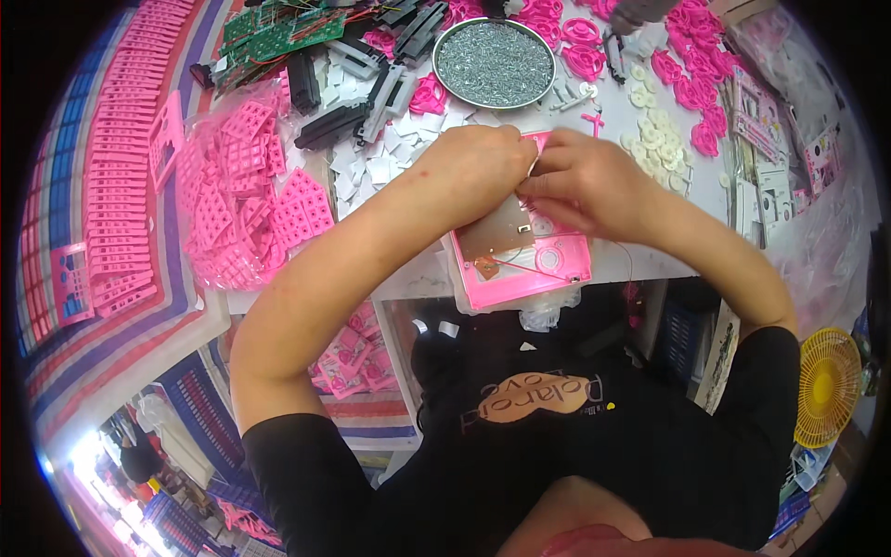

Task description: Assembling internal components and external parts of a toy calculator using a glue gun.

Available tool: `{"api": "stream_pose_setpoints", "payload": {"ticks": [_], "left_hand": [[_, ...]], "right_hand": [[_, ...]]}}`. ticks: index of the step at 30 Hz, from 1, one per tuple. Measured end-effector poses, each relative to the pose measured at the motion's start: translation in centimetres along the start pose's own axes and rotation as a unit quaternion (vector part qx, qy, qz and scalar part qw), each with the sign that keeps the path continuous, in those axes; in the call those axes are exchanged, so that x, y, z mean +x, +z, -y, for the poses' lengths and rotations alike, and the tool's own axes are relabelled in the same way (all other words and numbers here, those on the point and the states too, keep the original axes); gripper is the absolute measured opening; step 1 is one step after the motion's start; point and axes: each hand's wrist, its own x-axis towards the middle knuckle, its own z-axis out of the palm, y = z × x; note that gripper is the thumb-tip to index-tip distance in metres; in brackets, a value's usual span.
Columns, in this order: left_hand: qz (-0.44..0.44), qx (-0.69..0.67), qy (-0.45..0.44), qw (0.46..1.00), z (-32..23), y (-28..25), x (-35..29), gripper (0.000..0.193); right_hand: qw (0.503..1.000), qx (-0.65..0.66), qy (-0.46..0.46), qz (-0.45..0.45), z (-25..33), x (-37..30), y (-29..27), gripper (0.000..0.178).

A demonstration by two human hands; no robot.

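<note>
Evidently, an assembly step was in hand on the pink plastic housing [534, 269], which lay open-side up at the near edge of the white worktable [650, 265], directly in front of the person. Both hands met over the housing's far end. The left hand [473, 172] lay across the top, fingers curled and pressed together, apparently steadying the piece; whether it pinched anything could not be told, since the fingertips were hidden. The right hand [585, 181] had its thumb and forefinger drawn together at the housing's upper edge, seemingly pinching a small part, too small to identify. Inside the housing a bare metal plate [497, 237] sat at the left, a round pink speaker grille [549, 258] to its right, and a thin red wire [520, 269] ran across the lower part.

Judgement: a small component was being seated at the top edge of the housing. The next move would call for a steady hold by the left hand and fine fingertip alignment by the right.

Nearby: a round metal tray of screws [494, 63] beyond the hands, white discs [654, 139] to the right, a bag of pink keypads [246, 200] to the left, green circuit boards [278, 32] at the far left corner.
</note>
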Motion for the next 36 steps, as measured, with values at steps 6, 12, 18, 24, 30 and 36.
{"api": "stream_pose_setpoints", "payload": {"ticks": [6, 12, 18, 24, 30, 36], "left_hand": [[-0.048, -0.056, 0.010, 0.997, 0.4, 0.9, -0.6, 0.014], [-0.256, -0.070, -0.120, 0.957, 1.6, -0.5, -2.4, 0.026], [-0.195, -0.122, -0.242, 0.943, 0.9, -0.1, -5.4, 0.021], [-0.306, -0.166, -0.211, 0.914, 0.6, 2.5, -5.1, 0.013], [-0.368, -0.167, -0.169, 0.899, 1.0, 3.4, -4.2, 0.010], [-0.337, -0.191, -0.173, 0.906, -1.9, 2.1, -4.7, 0.009]], "right_hand": [[0.995, -0.064, 0.066, -0.047, 2.1, -0.8, 2.3, 0.015], [0.995, -0.019, 0.096, 0.017, 2.2, -0.7, 0.9, 0.024], [0.995, 0.037, 0.085, -0.023, 0.5, -1.9, 0.1, 0.021], [0.997, -0.064, 0.044, -0.026, 1.9, -1.8, 1.3, 0.024], [0.998, -0.045, 0.020, 0.029, 0.8, -0.9, -0.9, 0.022], [0.957, 0.175, 0.224, -0.062, 1.1, 1.7, 0.1, 0.014]]}}
